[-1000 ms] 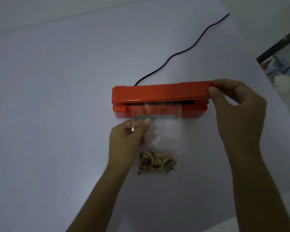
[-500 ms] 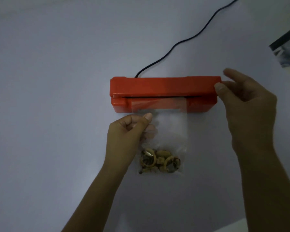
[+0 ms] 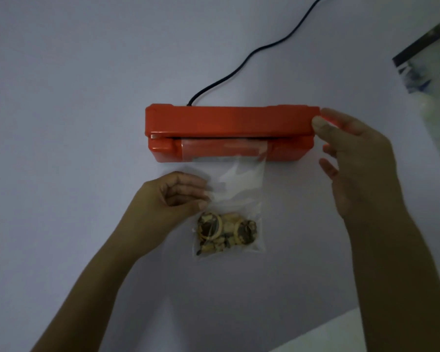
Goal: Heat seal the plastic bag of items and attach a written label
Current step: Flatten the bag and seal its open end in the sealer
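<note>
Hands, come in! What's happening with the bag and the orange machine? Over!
Left hand pinches the bag's left edge. Right hand at the sealer's right end, thumb on its arm. Bag mouth in the slot. Nothing in the way.

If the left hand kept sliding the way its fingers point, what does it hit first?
Left hand fingers point rightward into the clear plastic bag they already pinch; beyond it, probably the right hand, though depth is unclear.
</note>
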Demonstrator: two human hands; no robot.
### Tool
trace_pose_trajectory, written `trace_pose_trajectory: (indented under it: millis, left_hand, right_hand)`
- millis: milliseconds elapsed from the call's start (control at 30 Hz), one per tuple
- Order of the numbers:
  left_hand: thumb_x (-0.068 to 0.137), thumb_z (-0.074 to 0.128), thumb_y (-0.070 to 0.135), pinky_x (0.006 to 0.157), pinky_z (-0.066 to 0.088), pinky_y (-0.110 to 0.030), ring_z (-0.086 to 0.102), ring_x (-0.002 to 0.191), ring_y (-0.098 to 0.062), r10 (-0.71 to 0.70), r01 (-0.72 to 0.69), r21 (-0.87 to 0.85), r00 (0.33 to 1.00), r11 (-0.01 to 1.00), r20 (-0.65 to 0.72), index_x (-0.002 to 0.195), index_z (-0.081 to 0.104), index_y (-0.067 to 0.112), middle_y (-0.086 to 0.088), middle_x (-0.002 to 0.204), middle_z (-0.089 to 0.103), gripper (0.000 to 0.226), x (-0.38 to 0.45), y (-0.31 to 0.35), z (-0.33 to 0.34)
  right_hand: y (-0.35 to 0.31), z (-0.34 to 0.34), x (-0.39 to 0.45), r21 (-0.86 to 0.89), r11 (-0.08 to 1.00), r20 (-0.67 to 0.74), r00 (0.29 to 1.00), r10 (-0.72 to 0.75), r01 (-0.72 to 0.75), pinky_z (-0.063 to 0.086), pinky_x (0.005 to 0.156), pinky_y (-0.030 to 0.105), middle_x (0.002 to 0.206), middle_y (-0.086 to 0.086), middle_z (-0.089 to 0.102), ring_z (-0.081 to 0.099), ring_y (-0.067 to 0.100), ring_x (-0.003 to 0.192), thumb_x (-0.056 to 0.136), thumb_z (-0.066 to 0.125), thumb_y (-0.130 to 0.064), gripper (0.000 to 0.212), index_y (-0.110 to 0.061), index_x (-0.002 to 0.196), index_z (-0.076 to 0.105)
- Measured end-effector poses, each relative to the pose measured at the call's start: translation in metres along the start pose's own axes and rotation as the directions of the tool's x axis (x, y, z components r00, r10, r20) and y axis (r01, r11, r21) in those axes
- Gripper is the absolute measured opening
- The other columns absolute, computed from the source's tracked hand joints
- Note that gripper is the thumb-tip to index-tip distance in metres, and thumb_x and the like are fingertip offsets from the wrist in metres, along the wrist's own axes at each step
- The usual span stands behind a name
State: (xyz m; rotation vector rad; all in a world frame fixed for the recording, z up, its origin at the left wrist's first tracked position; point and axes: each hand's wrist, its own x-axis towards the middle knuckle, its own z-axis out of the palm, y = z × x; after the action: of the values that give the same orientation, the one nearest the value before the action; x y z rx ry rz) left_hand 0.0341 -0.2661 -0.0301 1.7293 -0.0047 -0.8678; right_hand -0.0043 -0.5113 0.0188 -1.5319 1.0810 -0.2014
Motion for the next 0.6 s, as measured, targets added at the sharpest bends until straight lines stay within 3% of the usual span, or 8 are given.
trace_pose_trajectory:
  millis: [200,367,600]
  left_hand:
    - [0.077,0.071,-0.010,0.074,0.054,-0.012,0.072,0.084,-0.009,0.027,-0.027,0.016,1.000,1.000,0.003,0.105,0.068,0.012,-0.004,0.091,0.076,0.036,0.0009,-0.0034,0.0008]
    - [0.077,0.071,-0.010,0.078,0.054,-0.014,0.072,0.089,-0.013,0.044,-0.043,0.013,0.999,0.999,-0.024,0.108,0.067,0.010,-0.007,0.096,0.075,0.037,-0.0002,-0.0081,0.0015]
    - [0.075,0.076,-0.003,0.084,0.057,-0.021,0.072,0.092,-0.012,0.020,-0.020,0.056,1.000,0.998,-0.002,0.107,0.071,0.017,0.001,0.098,0.076,0.038,0.0046,-0.0062,-0.0017]
  right_hand:
    - [-0.0007,-0.0009,-0.0018,0.012,1.000,0.021,1.000,-0.001,0.001,0.047,0.086,0.027,0.082,-0.019,0.068,0.055,0.002,0.078,0.078,0.074,-0.033,0.014,-0.034,0.092,0.074]
    - [-0.0015,-0.0015,-0.0014,0.023,1.000,0.029,1.000,-0.007,0.006,0.047,0.085,0.026,0.075,-0.026,0.070,0.058,-0.003,0.081,0.080,0.073,-0.032,0.007,-0.035,0.087,0.073]
    - [-0.0023,-0.0020,-0.0026,0.049,0.999,0.039,0.999,-0.013,0.011,0.045,0.088,0.023,0.073,-0.026,0.069,0.058,-0.010,0.071,0.080,0.073,-0.029,0.010,-0.033,0.090,0.073]
